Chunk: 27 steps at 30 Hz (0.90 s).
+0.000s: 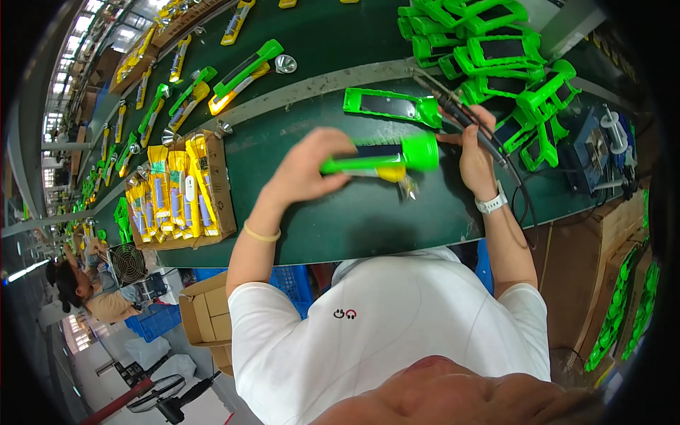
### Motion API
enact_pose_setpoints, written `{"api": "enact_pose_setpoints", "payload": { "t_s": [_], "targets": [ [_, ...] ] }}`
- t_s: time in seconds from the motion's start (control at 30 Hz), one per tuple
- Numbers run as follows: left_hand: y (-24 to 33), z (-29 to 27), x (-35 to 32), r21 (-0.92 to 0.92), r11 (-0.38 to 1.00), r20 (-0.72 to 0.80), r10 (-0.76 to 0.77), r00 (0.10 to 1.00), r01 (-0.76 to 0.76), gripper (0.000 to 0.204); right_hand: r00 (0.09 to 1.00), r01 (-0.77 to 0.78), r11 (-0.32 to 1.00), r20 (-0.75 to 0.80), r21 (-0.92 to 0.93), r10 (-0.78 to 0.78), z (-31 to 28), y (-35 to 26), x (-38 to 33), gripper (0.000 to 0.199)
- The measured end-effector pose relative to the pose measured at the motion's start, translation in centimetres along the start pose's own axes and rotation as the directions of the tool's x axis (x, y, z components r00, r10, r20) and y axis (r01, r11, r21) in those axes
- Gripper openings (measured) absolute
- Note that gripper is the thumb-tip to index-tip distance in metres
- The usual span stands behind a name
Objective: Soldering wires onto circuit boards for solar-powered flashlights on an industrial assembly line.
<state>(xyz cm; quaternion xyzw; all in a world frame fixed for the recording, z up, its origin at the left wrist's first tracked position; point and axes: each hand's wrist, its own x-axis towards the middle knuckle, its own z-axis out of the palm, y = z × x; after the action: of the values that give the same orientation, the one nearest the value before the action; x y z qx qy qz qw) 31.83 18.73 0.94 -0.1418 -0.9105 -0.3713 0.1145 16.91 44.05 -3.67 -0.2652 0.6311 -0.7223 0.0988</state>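
My left hand (308,164), slightly blurred, is wrapped round the left end of a green flashlight housing (421,152) held above the green bench. Below the housing hangs a yellow flashlight part (391,173), with a small shiny piece (409,188) at its end. In my right hand (476,157) is a soldering iron (487,142), its tip angled up and left and its cable trailing down. My right index finger reaches toward the round end of the housing. Just beyond lies another green housing (388,105), with a dark panel in it.
Green housings (504,48) are heaped at the back right. A blue soldering station (582,152) and a wire spool (615,133) stand at right. A cardboard box (226,190) of yellow parts sits at left. Flashlight sets (244,74) lie beyond the metal strip. Another person (95,292) works far left.
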Motion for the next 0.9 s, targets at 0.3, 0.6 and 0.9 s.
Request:
{"api": "enact_pose_setpoints", "payload": {
  "t_s": [0.3, 0.6, 0.9],
  "targets": [
    [-16.2, -5.7, 14.2, 0.282, 0.866, -0.143, -0.387, 0.911, 0.412, 0.052, 0.993, -0.074, 0.997, 0.097, 0.005, 0.073, 1.3, 1.2, -0.6, 0.047],
    [-28.4, -4.6, 29.6, 0.454, 0.607, -0.364, -0.542, 0.757, 0.652, 0.086, 0.984, -0.166, 0.974, 0.094, 0.156, 0.152, 1.2, 1.5, 0.1, 0.052],
    [-19.6, -7.1, 23.5, 0.247, 0.800, -0.471, -0.394, 0.789, 0.547, 0.055, 0.980, -0.186, 0.962, 0.109, 0.201, 0.167, 1.1, 1.4, 0.2, 0.050]
  ]
}}
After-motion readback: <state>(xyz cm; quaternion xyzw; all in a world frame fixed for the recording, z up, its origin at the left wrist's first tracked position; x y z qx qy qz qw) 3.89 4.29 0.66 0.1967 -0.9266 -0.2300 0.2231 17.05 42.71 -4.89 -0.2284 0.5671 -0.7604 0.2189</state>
